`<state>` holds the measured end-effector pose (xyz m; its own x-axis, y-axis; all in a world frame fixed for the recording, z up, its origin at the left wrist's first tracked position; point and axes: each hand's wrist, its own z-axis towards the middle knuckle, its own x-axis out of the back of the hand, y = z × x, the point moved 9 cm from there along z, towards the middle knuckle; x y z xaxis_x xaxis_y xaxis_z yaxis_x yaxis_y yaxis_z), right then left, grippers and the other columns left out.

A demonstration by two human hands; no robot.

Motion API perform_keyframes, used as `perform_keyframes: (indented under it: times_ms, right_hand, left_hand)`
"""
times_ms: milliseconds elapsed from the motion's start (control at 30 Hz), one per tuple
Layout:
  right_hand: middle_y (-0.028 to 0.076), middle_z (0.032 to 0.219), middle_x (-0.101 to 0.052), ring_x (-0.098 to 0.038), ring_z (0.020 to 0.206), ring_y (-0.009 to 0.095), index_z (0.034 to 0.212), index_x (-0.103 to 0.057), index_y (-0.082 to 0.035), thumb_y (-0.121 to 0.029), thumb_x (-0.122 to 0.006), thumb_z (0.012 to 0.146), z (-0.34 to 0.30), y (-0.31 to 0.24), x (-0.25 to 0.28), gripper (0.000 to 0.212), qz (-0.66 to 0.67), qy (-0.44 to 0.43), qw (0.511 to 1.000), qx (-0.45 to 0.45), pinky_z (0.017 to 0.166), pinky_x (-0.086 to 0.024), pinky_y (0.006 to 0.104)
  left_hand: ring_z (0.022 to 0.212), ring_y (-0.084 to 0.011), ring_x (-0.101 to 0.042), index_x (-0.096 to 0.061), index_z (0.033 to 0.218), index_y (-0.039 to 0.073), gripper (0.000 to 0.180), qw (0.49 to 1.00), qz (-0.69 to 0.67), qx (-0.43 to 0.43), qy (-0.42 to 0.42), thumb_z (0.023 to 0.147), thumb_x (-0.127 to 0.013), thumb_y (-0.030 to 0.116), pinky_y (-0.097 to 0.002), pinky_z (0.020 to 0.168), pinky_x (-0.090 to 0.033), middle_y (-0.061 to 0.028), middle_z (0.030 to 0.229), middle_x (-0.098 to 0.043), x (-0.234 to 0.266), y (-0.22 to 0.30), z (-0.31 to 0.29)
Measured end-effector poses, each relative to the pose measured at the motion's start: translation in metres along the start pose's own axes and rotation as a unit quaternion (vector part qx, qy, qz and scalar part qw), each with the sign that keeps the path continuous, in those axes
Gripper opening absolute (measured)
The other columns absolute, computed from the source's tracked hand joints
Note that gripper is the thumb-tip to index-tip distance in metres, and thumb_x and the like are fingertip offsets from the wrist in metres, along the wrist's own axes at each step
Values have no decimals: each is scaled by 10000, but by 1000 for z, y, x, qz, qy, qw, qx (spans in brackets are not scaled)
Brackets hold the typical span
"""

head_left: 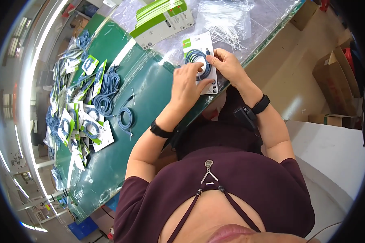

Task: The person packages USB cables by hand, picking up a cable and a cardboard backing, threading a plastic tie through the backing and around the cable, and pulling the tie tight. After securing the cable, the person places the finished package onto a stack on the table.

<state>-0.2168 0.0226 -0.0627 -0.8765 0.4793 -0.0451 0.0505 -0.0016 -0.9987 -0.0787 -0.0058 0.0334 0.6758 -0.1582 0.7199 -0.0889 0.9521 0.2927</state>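
Observation:
A white and green packaging card [210, 88] lies at the table's near edge with a coiled blue cable [194, 55] on its face. My left hand [186, 84] curls around the lower left of the coil, its index finger at the coil's inner side and its thumb lower, over the card. At the card's right edge, my right hand [230, 67] is closed, with its thumb by the cable's dark plug; the fingers behind the card are partly hidden.
Beyond the card stands a stack of green and white cards [162, 24], beside a clear bag of white cable ties [227, 28]. Left on the green table [144, 77] are a loose coiled cable [125, 118] and a heap of carded cables [89, 121]. Cardboard boxes [332, 81] stand on the right.

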Motion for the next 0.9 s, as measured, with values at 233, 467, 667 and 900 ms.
perform_keyframes:
  times_ms: [233,467,667,900]
  right_hand:
    - [81,1000,-656,-600,894,122,1196,-518,52,-158,-566,941,7,-1,2,333,-173,-74,981,43,777,-481,257]
    - [94,1152,-600,-565,1082,126,1342,-403,23,-130,-523,956,-6,0,-14,432,151,-209,964,-65,921,-478,287]
    - [94,1022,-633,-606,939,124,1172,-485,9,-189,-543,954,-1,-3,-14,301,-17,-113,990,-89,797,-511,302]
    - [200,810,-626,-642,787,272,922,-452,13,-250,-558,945,5,-10,-1,285,-214,27,970,108,675,-490,389]
  left_hand:
    - [849,-262,-547,-583,993,45,284,992,-58,86,-64,777,-717,173,-368,779,-382,-76,870,-580,-34,-28,-22]
    - [830,-258,-527,-557,924,68,211,988,-98,112,-42,793,-694,161,-375,790,-361,-75,837,-536,-35,-29,-22]
    - [805,-257,-508,-536,880,75,177,986,-95,105,-88,811,-676,158,-377,793,-354,-80,823,-513,-43,-28,-20]
    - [879,-270,-471,-500,849,74,149,990,-32,30,-134,844,-614,171,-404,818,-343,-78,882,-485,-51,-12,-17]
